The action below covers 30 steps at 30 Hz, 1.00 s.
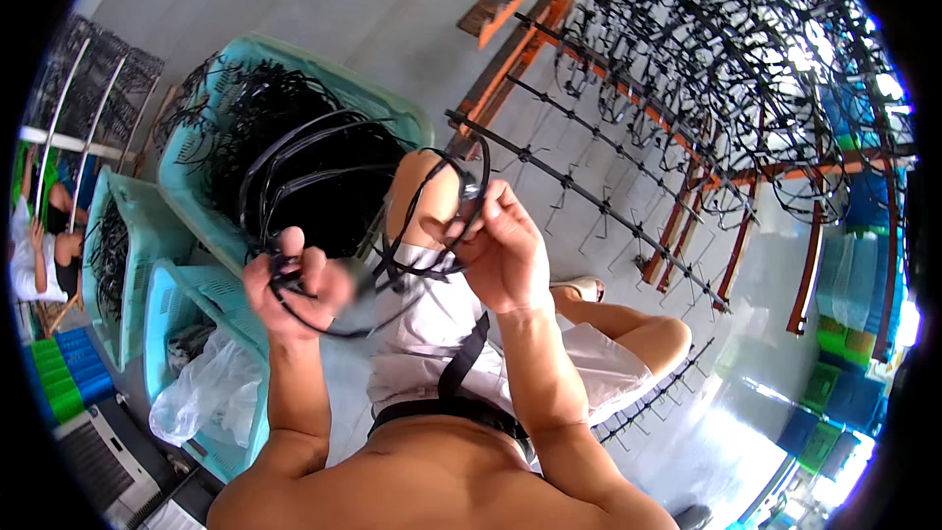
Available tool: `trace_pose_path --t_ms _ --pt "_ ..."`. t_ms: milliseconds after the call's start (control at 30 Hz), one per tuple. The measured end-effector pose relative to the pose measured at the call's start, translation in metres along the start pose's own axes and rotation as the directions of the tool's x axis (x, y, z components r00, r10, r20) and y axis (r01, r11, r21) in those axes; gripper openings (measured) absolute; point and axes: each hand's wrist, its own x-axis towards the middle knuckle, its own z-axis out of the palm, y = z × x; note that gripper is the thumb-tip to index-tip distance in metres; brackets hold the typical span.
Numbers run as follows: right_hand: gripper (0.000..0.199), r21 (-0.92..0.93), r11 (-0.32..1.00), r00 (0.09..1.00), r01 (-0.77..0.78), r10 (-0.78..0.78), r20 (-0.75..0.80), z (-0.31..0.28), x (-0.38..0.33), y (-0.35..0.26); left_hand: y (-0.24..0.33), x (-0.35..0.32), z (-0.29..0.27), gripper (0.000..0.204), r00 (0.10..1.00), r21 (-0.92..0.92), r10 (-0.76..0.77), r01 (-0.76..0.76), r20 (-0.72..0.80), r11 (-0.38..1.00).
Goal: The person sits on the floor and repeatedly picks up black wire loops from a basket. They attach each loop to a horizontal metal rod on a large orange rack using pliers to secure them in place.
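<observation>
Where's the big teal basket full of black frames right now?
In the head view the teal basket sits upper left of centre, on the person's left, just beyond the left hand, with a smaller teal crate beside it.

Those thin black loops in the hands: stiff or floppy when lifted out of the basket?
Likely springy, not limp: the black loops between left hand and right hand hold open curves. Probably light, pinched by fingertips only. Apt to snag: the heap in the turquoise basket looks tangled.
</observation>
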Motion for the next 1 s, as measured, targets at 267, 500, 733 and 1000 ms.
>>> trace_pose_path --t_ms 267,500,733,1000 --pt "0.019 0.062 0.995 0.993 -0.084 0.088 -0.075 -0.011 -0.017 -0.047 -0.046 0.028 0.017 0.093 0.887 -0.369 0.014 0.178 0.462 0.912" --pt "0.019 0.003 0.981 0.968 -0.192 0.189 -0.166 -0.003 -0.020 -0.043 -0.046 0.030 0.020 0.070 0.907 -0.117 -0.088 0.148 0.411 0.982" --pt "0.014 -0.554 0.826 0.972 -0.102 -0.035 -0.231 0.027 -0.013 -0.008 -0.066 0.035 0.047 0.064 0.993 0.799 0.008 0.087 -0.114 0.595" --pt "0.016 -0.497 0.850 0.946 -0.172 0.002 -0.325 0.022 0.005 -0.048 -0.033 0.059 0.033 0.018 0.881 0.672 -0.341 0.471 -0.327 0.572"
